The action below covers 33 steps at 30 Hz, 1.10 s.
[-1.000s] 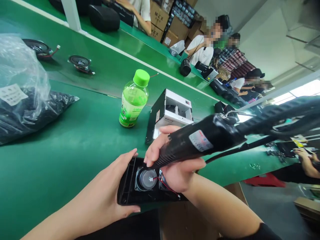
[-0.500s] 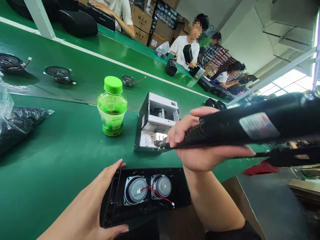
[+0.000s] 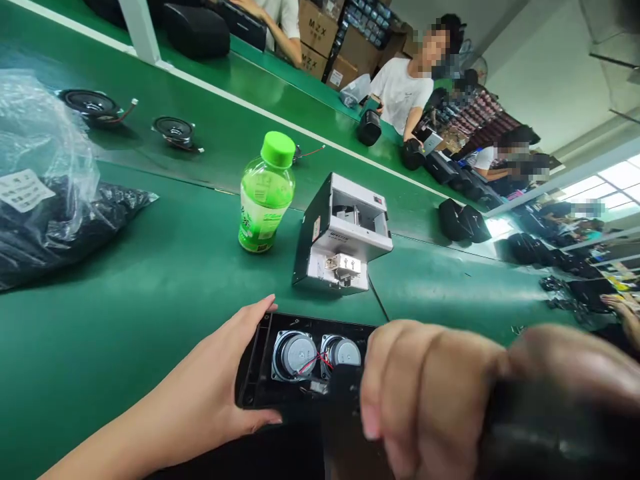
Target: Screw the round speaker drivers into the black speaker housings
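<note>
My left hand (image 3: 220, 373) grips the left end of a black panel (image 3: 257, 393), thumb along the near edge and fingers at the far edge. Two round silver-backed speakers (image 3: 299, 353) with red wires sit in the panel. Close to the camera, my right hand (image 3: 430, 387) is wrapped round a black tool (image 3: 555, 427) and covers the panel's right part; the tool is blurred. Beyond the panel stands a white and black machine (image 3: 345, 233) with a small metal fitting at its front.
A green-capped bottle (image 3: 267, 193) stands left of the machine. A clear bag of black parts (image 3: 65, 213) lies at the left. Loose speakers (image 3: 174, 130) rest farther back on the green table (image 3: 165, 280). People work across the table, near black cases (image 3: 463, 220).
My right hand has come down and nearer with the black tool, now over the panel's right part. The view has shifted, so the bottle and machine appear farther right. My left hand still holds the panel.
</note>
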Available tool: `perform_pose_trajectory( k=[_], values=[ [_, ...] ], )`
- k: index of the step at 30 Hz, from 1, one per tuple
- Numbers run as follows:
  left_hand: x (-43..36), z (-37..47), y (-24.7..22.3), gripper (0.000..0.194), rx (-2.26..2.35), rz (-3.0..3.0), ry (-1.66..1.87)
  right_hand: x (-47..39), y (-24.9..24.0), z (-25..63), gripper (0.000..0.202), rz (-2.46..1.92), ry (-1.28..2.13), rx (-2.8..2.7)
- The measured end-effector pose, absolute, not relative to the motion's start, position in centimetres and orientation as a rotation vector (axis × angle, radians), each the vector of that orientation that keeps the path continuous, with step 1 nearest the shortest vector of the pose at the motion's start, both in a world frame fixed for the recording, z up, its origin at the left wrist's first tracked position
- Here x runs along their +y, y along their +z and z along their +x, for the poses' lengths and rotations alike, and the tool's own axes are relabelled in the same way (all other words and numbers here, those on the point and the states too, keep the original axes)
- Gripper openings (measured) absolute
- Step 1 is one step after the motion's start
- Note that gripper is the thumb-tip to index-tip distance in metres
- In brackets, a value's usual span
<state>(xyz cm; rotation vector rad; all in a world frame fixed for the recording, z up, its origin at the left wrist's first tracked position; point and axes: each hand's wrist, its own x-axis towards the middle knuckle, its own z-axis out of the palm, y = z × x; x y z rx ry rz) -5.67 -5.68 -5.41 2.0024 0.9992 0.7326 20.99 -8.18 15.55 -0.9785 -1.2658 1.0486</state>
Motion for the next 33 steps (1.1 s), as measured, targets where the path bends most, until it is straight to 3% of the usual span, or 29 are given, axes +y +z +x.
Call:
perform_pose_trajectory(
  k=[5, 10, 13, 19, 23, 26, 31, 33],
  values=[
    [-5.3, -5.2, -4.9, 0.168, 0.967, 1.99, 0.723, -5.9, 14.8, 18.4, 0.049, -0.964, 1.123, -1.283],
    [-5.0, -5.3, -4.4, 0.164, 0.934, 1.961, 0.721, -7.3, 11.8, 18.2, 0.021, -0.862, 1.047, -1.353],
    [-4.8, -5.4, -4.0, 0.158, 0.894, 1.967, 0.692, -8.1, 9.9, 17.8, 0.033, -0.732, 0.874, -1.408],
    [-4.9, -5.1, -4.0, 0.161, 0.887, 1.966, 0.744, -7.6, 8.9, 17.0, 0.031, -0.649, 0.815, -1.415],
    [-5.0, -5.2, -3.7, 0.162, 0.87, 1.956, 0.725, -8.3, 8.6, 19.1, 0.034, -0.675, 0.996, -1.601],
    [-4.8, -5.3, -3.2, 0.163, 0.876, 1.94, 0.692, -8.4, 8.4, 20.6, 0.017, -0.63, 1.175, -1.696],
    [-4.6, -5.0, -2.7, 0.162, 0.9, 1.9, 0.658, -7.2, 9.0, 20.6, 0.051, -0.583, 1.3, -1.892],
    [-4.5, -4.8, -2.8, 0.163, 0.899, 1.9, 0.673, -6.9, 9.1, 20.3, 0.055, -0.565, 1.249, -1.903]
  ],
)
